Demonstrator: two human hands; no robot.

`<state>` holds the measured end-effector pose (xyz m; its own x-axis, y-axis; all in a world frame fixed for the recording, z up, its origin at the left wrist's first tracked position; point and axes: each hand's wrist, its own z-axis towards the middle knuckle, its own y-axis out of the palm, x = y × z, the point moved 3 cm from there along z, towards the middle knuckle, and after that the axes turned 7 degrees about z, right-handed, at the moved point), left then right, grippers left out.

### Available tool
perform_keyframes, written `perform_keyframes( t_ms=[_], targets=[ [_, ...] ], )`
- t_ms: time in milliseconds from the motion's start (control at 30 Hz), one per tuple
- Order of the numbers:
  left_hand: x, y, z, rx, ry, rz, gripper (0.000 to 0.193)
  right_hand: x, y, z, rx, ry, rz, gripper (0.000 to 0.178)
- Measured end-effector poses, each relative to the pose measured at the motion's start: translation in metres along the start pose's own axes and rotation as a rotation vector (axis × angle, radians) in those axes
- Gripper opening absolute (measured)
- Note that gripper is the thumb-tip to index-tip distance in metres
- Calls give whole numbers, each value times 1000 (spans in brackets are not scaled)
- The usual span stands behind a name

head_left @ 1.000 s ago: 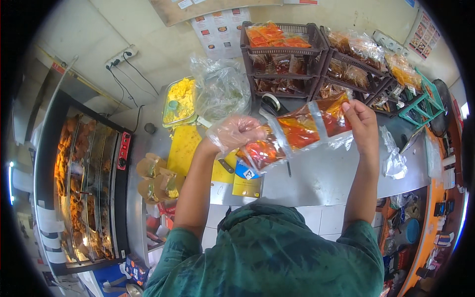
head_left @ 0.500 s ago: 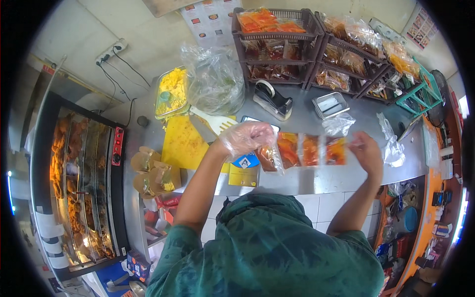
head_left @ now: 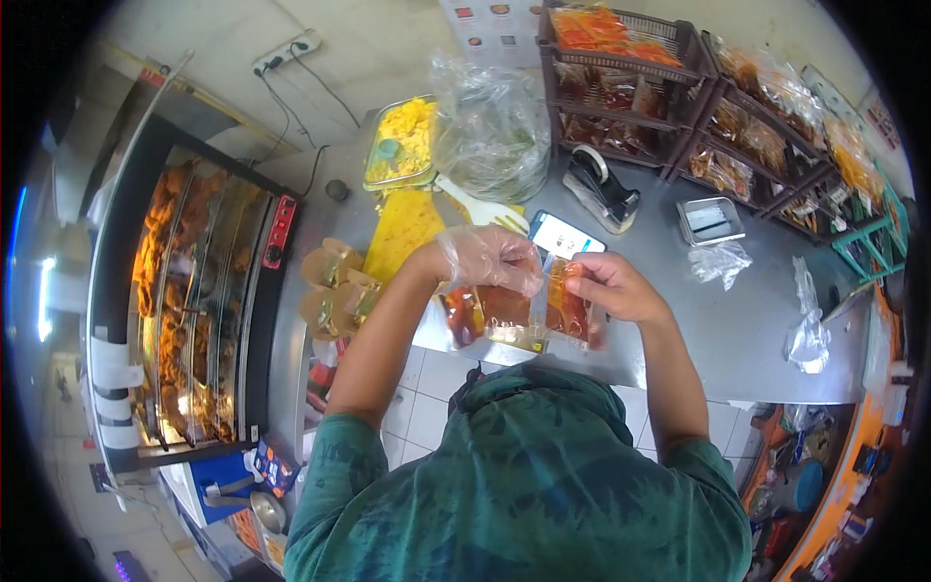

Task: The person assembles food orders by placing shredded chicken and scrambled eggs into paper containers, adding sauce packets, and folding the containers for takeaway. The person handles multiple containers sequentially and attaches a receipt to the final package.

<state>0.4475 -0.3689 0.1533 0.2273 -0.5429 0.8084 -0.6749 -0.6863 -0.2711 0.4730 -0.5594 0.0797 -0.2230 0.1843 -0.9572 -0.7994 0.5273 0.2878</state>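
Over the front of the steel counter I hold a strip of clear sauce sachets point(head_left: 509, 310) with red-orange and brown sauce. My left hand point(head_left: 493, 260), in a clear plastic glove, is closed on the strip's upper edge. My bare right hand point(head_left: 621, 288) pinches an orange sachet point(head_left: 562, 299) of the strip, close beside the left. The other sachets hang below the gloved hand, over the counter's front edge. Just beyond my hands lie a phone point(head_left: 565, 233) with a lit screen and a white slotted spatula point(head_left: 485, 208).
Left are a lit warming cabinet point(head_left: 204, 310) of fried food, open cardboard boxes point(head_left: 330, 291) and a yellow cutting board point(head_left: 400, 228). Behind stand a tray of yellow pieces point(head_left: 402, 136), a plastic bag point(head_left: 490, 136), a tape dispenser point(head_left: 606, 189), brown crates point(head_left: 621, 82) and a metal tin point(head_left: 713, 221).
My right hand has moved left, close to my left hand. The strip, stretched out between the hands before, is now drawn in, with sachets hanging under the left hand. The view has shifted.
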Motion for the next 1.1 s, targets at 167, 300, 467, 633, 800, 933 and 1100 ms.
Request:
perform_keyframes(
  t_ms=[167, 300, 467, 633, 800, 933, 1100],
  targets=[
    [-7, 1, -7, 27, -57, -15, 25, -35, 0, 2, 41, 69, -337, 21],
    [-6, 9, -6, 110, 53, 168, 28, -57, -5, -8, 13, 8, -668, 25],
    [23, 17, -20, 155, 223, 425, 28, -87, 9, -30, 16, -11, -686, 25],
    [17, 15, -30, 341, 302, 364, 31, -107, 7, -45, 133, -115, -753, 24],
    [21, 10, -41, 577, 192, 305, 31, -116, 0, -60, 316, -153, -798, 23],
    [23, 13, -48, 754, 383, 535, 31, -123, 5, -72, 436, -237, -831, 23],
    [41, 32, -70, 877, 456, 664, 27, -134, 11, -98, 538, -358, -928, 21]
  ],
)
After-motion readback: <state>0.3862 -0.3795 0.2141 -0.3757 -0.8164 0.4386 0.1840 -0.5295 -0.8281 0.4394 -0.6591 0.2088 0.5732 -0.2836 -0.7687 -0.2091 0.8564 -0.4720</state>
